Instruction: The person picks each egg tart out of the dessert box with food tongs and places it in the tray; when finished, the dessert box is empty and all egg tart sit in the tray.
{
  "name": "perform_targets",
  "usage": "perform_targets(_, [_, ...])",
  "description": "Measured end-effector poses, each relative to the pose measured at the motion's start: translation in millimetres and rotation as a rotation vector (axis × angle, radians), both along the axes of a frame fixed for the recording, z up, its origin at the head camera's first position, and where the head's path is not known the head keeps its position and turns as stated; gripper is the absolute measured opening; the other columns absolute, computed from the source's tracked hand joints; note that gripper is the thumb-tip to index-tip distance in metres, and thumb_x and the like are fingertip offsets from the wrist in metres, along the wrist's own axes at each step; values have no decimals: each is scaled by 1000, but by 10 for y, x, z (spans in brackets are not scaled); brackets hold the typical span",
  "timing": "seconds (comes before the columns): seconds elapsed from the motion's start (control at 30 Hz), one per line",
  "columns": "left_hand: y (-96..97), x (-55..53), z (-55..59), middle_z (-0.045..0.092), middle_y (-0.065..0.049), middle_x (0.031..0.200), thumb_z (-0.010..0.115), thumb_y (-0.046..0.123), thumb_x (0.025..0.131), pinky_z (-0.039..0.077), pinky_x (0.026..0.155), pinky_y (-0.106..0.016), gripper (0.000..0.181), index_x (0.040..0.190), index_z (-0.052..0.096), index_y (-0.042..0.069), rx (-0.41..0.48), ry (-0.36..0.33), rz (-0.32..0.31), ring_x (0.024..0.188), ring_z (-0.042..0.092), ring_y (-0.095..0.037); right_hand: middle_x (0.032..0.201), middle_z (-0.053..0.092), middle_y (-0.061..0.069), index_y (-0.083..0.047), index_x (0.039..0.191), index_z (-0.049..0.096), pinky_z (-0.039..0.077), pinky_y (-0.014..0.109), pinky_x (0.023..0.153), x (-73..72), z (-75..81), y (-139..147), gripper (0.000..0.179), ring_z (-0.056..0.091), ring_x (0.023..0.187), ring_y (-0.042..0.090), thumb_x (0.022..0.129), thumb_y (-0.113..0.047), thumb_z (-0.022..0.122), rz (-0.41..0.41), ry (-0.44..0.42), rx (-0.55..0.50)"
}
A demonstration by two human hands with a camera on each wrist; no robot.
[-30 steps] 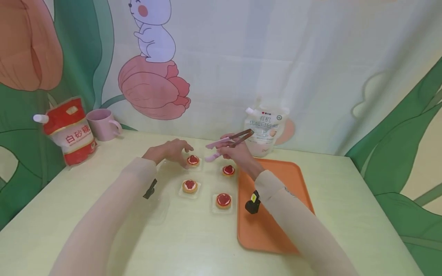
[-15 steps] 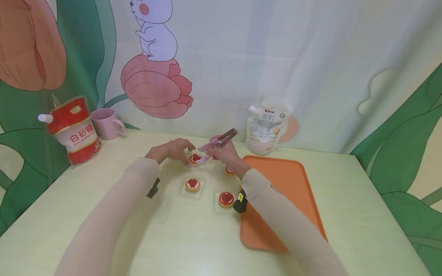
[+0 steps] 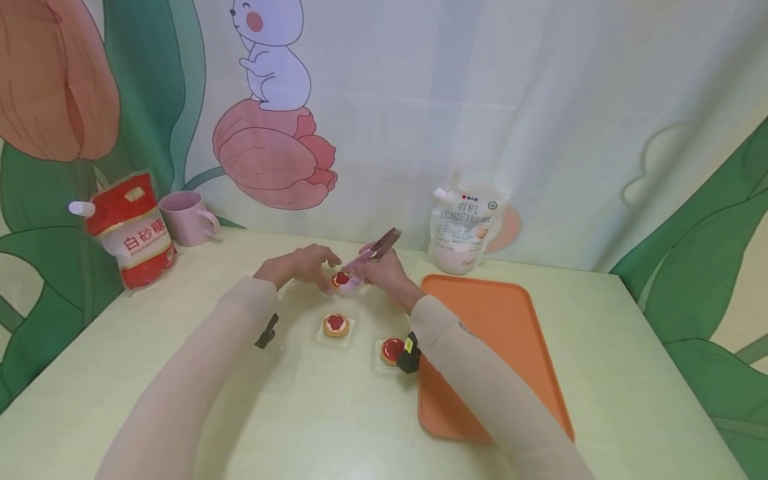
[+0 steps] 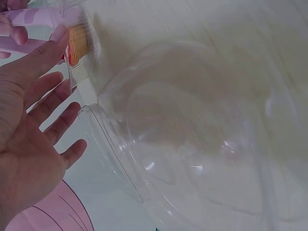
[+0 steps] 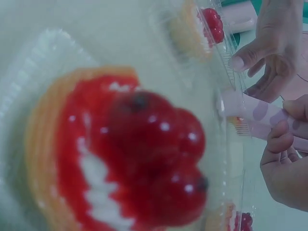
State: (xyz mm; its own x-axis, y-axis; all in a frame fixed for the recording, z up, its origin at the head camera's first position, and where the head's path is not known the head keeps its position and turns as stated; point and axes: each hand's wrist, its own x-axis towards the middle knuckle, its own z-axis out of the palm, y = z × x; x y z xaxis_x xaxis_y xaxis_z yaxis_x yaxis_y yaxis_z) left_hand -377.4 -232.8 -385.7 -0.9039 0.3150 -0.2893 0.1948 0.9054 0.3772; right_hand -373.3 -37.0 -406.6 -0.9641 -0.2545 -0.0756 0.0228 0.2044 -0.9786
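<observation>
My right hand (image 3: 383, 270) holds pink-tipped tongs (image 3: 357, 261) whose bent brown end points up and away. Their tips are right at a small red-topped fruit tart (image 3: 341, 279) at the back, set in a clear plastic container. The left hand (image 3: 303, 265) is beside this tart, fingers spread; in the left wrist view its thumb (image 4: 50, 45) lies along the container's edge. Two more tarts stand nearer, one in the middle (image 3: 336, 325) and one at the right (image 3: 391, 351), partly covered by the wrist camera. Another tart (image 5: 130, 154) fills the right wrist view, hidden in the head view.
An orange tray (image 3: 480, 420) lies under the right forearm. Clear plastic lids (image 4: 192, 130) lie left of the tarts. At the back stand a white sugar pouch (image 3: 462, 230), a pink mug (image 3: 189, 219) and a red sugar bag (image 3: 137, 233).
The right hand has moved left with the tongs, from above the back right tart to the back left tart. The left hand has stayed beside that tart.
</observation>
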Motion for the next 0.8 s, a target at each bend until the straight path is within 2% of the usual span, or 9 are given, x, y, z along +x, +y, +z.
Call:
perform_targets(0.27, [3,-3,26,54,-16,142,81,23,83,34,114,-59,68,142,52,7,-9,14,-11,137,44,-38,96,61,5,-6,116,56,53,43,83,8,73,-37,37,56,71,16,85,-5,75,12,-14,70])
perform_targets(0.53, [1,-11,18,55,-16,142,82,22,82,34,113,-59,68,141,53,7,-22,24,-13,136,45,-38,107,67,14,-5,118,57,58,29,74,26,124,-22,37,64,79,17,86,-5,75,24,-10,111])
perform_targets(0.8, [17,22,23,56,-16,141,82,21,82,35,113,-58,66,140,54,6,-20,21,-5,135,47,-37,106,70,17,-4,115,59,61,34,76,-8,84,0,34,69,79,19,85,-3,75,29,-3,115])
